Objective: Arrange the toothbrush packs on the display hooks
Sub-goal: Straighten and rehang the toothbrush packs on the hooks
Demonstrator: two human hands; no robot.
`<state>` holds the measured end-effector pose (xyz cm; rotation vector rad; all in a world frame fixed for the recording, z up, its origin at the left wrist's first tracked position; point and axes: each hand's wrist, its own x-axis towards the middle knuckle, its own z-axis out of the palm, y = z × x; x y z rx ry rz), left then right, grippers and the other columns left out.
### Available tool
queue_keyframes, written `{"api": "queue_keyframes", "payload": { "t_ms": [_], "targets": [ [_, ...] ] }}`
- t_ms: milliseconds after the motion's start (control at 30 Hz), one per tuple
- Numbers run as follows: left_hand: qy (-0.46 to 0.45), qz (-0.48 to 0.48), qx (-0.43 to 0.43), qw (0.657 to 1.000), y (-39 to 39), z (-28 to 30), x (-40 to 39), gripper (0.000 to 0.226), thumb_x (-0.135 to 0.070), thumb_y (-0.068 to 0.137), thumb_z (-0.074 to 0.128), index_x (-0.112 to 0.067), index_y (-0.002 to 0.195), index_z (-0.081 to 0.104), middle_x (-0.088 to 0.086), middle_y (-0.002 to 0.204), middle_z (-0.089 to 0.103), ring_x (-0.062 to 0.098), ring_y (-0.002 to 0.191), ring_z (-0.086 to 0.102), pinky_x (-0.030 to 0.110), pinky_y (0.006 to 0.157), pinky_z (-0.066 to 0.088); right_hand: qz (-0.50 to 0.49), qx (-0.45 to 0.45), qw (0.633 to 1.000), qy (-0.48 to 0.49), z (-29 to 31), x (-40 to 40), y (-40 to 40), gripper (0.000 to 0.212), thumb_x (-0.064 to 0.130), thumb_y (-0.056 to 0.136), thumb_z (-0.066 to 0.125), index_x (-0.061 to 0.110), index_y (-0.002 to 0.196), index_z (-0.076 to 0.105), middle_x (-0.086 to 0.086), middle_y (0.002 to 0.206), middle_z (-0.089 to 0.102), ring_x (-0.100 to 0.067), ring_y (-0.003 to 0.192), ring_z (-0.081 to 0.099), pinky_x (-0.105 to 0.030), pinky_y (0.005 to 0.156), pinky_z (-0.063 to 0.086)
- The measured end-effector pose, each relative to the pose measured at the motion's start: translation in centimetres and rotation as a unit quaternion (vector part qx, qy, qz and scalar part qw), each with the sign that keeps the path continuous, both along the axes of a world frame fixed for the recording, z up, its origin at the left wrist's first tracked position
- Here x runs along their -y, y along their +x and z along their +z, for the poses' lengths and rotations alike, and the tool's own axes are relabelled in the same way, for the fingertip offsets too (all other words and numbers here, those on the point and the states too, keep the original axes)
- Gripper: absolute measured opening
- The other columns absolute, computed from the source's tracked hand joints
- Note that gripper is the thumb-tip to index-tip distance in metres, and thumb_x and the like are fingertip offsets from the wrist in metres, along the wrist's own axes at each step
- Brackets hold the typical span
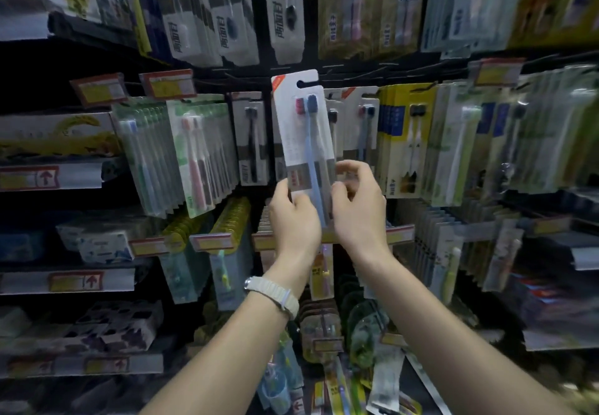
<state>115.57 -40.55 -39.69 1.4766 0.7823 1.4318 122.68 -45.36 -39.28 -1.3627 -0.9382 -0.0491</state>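
Both hands hold one toothbrush pack up before the hanging display.

Head view: the white toothbrush pack (304,136), with a pink-headed and a blue-headed brush inside, stands nearly upright. The left hand (293,220) pinches its lower left edge in a curled grip; the right hand (359,207) pinches its lower right edge likewise. A pale watch strap (275,294) circles the left wrist. Behind the pack hang rows of similar packs (363,129), with orange price tags (168,85) to its upper left.

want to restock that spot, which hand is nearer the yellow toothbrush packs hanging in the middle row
Right. The right hand is just left of the yellow toothbrush packs; the left hand is farther left, across the held toothbrush pack.
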Motion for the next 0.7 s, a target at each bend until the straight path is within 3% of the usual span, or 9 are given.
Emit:
{"api": "queue_keyframes", "payload": {
  "t_ms": [67,167,233,300,433,600,633,700],
  "targets": [
    [0.016,-0.015,0.009,1.000,1.6,-0.4,0.8,0.031,-0.006,0.103,0.040,-0.025,0.102,0.064,-0.011,0.089,0.069,-0.008,0.074,0.063,0.013,0.068,0.052,-0.015,-0.014,1.000,0.022,-0.7,0.7,1.5,0.025,0.011,0.101,0.049,0.027,0.119,0.056,0.005,0.087,0.065,0.000,0.061,0.057,-0.014,0.054,0.045],
    [0.013,-0.044,0.009,0.999,3.9,-0.8,1.9,0.033,-0.007,0.104,0.039,-0.028,0.104,0.065,-0.013,0.094,0.070,-0.010,0.084,0.065,0.013,0.075,0.052,-0.046,-0.020,0.998,0.036,-1.6,1.7,3.7,0.025,0.012,0.101,0.050,0.030,0.117,0.057,0.009,0.089,0.065,-0.002,0.068,0.059,-0.017,0.060,0.048],
    [-0.006,-0.062,0.000,0.998,5.2,-0.8,2.6,0.032,-0.008,0.105,0.039,-0.031,0.105,0.062,-0.021,0.094,0.065,-0.019,0.084,0.061,0.005,0.074,0.049,-0.066,-0.024,0.997,0.036,-2.1,2.1,5.1,0.025,0.012,0.101,0.050,0.031,0.116,0.057,0.011,0.092,0.065,0.000,0.073,0.060,-0.015,0.063,0.047],
    [-0.011,-0.080,-0.009,0.997,6.5,-0.9,3.1,0.028,-0.012,0.106,0.038,-0.026,0.120,0.058,-0.021,0.103,0.062,-0.018,0.092,0.060,0.008,0.084,0.052,-0.079,-0.028,0.996,0.036,-2.4,2.5,6.5,0.024,0.012,0.101,0.051,0.030,0.116,0.057,0.012,0.090,0.065,0.001,0.073,0.061,-0.019,0.065,0.050],
    [-0.017,-0.109,-0.013,0.994,8.3,-1.0,3.7,0.038,-0.009,0.108,0.036,-0.019,0.142,0.048,-0.029,0.094,0.044,-0.037,0.062,0.042,-0.007,0.056,0.035,-0.097,-0.031,0.995,0.020,-2.6,2.8,8.5,0.025,0.011,0.100,0.051,0.032,0.113,0.057,0.008,0.088,0.066,-0.009,0.071,0.064,-0.040,0.071,0.058],
    [-0.035,-0.104,-0.026,0.994,9.2,-1.0,3.8,0.038,-0.005,0.107,0.035,-0.016,0.141,0.049,-0.030,0.089,0.041,-0.039,0.061,0.041,-0.008,0.055,0.035,-0.094,-0.040,0.995,0.009,-2.4,3.0,9.4,0.026,0.011,0.100,0.051,0.031,0.114,0.057,0.002,0.087,0.066,-0.018,0.068,0.065,-0.047,0.070,0.058],
    [-0.037,-0.099,-0.028,0.994,9.3,-0.9,3.7,0.036,-0.006,0.107,0.035,-0.019,0.137,0.049,-0.028,0.093,0.048,-0.037,0.068,0.046,-0.006,0.058,0.037,-0.092,-0.040,0.995,0.007,-2.3,2.9,9.5,0.026,0.011,0.100,0.051,0.031,0.114,0.057,0.001,0.086,0.066,-0.019,0.068,0.065,-0.046,0.069,0.058],
    [-0.045,-0.096,-0.041,0.993,9.4,-0.7,3.5,0.038,-0.011,0.107,0.036,-0.021,0.142,0.048,-0.014,0.126,0.060,-0.020,0.107,0.056,0.003,0.086,0.042,-0.088,-0.043,0.995,0.004,-2.1,2.8,9.7,0.026,0.010,0.100,0.051,0.030,0.115,0.058,0.000,0.086,0.066,-0.018,0.066,0.064,-0.045,0.068,0.058]
  ]
}}
